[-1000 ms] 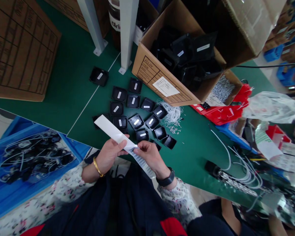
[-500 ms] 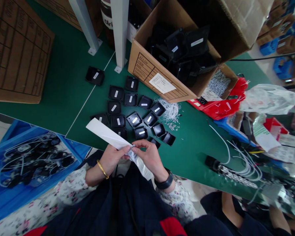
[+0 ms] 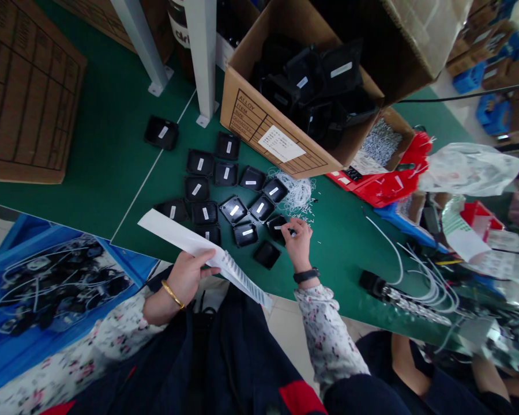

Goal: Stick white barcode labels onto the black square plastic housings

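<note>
My left hand (image 3: 189, 278) holds a long white label sheet (image 3: 177, 235) by its lower edge, thumb on top. Small printed labels run along the sheet's right part. Over the right end of a group of black plastic housings, my right hand (image 3: 298, 245) has its thumb and fingers pinched together; what they hold, if anything, is too small to tell. A black housing (image 3: 278, 227) with a white label lies at its fingertips. Just left of my right hand, another housing (image 3: 267, 254) shows no label. Several labelled housings (image 3: 234, 210) lie farther left.
An open carton (image 3: 281, 138) of black housings stands behind the group, near thin white strings (image 3: 297, 193) and small pins. A blue bin (image 3: 132, 266) of cabled parts is at left. A person's arm (image 3: 409, 366) shows at lower right.
My right hand has left the label sheet and moved right, over the housings. My left hand still holds the sheet, which now shows more of its printed labels.
</note>
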Motion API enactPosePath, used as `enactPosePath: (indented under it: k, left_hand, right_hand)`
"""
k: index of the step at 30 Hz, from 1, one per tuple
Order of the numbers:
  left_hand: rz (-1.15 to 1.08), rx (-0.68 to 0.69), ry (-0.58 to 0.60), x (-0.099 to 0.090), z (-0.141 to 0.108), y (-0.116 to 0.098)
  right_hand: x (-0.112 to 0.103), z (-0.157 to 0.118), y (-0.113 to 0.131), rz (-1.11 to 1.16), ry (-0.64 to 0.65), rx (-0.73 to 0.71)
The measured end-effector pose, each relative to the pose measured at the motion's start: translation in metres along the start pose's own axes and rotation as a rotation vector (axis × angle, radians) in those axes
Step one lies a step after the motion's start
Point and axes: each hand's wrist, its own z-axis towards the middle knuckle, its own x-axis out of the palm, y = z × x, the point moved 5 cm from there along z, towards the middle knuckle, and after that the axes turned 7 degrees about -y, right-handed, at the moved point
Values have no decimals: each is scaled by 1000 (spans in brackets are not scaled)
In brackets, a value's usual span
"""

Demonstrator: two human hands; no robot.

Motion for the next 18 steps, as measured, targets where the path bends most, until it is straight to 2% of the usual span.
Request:
enactPosePath:
  k: [2, 4, 7, 10, 12, 14, 16, 18]
  left_hand:
    - [0, 0, -1, 0, -1, -1]
    - [-3, 3, 5, 2, -3, -2]
    - [-7, 12, 21, 4, -4, -2]
    - [-1, 22, 28, 5, -4, -3]
    - [3, 25, 29, 5, -3, -3]
    - [12, 24, 33, 5, -3, -2]
    - [25, 23, 52, 7, -3, -1]
    - [40, 17, 68, 10, -5, 0]
  right_hand:
    - [16, 5, -21, -68, 58, -39]
    - [27, 4, -29, -86, 72, -64]
    - [36, -3, -25, -162, 51, -105]
    - [31, -6, -13, -274, -1, -153]
    - [20, -7, -1, -272, -49, -155]
    - [5, -10, 20, -178, -65, -152]
    - [-5, -17, 49, -6, 44, -164]
    - [-7, -32, 81, 169, 276, -179]
